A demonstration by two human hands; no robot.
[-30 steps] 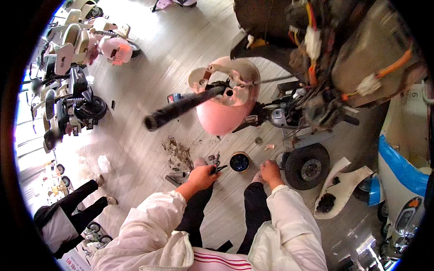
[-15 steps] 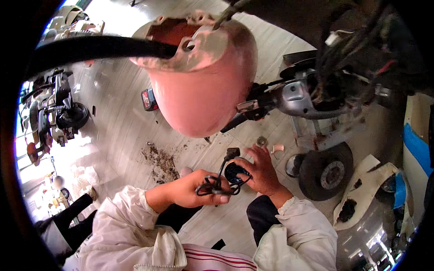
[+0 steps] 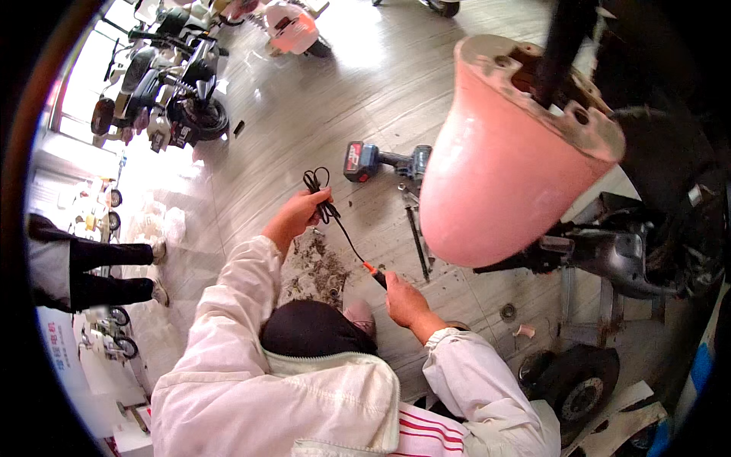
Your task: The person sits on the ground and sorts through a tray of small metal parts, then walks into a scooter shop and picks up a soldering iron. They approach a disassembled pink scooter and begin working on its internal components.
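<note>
My left hand (image 3: 299, 212) is closed around a looped black cable (image 3: 316, 180), its coils standing out above and below the fingers. One strand (image 3: 349, 242) runs down to the right, to a slim black handle with an orange end (image 3: 373, 271). My right hand (image 3: 407, 303) grips that handle, its rear part hidden in the fist. Beyond and to the right of my hands hangs a pink plastic shell (image 3: 502, 175), with a dark shaft (image 3: 560, 57) through its open top. What kind of tool the handle belongs to, I cannot tell.
A cordless power tool (image 3: 373, 161) lies on the floor beside the shell, near a long dark rod (image 3: 417, 240). Dirt (image 3: 320, 266) is scattered below my left hand. A wheel (image 3: 590, 388) lies at lower right. Scooters (image 3: 179, 84) and a standing person (image 3: 110, 266) are leftward.
My hands, close together at the cable before, are now apart with a strand stretched between them. The orange-ended handle now shows in my right hand. The view has swung left.
</note>
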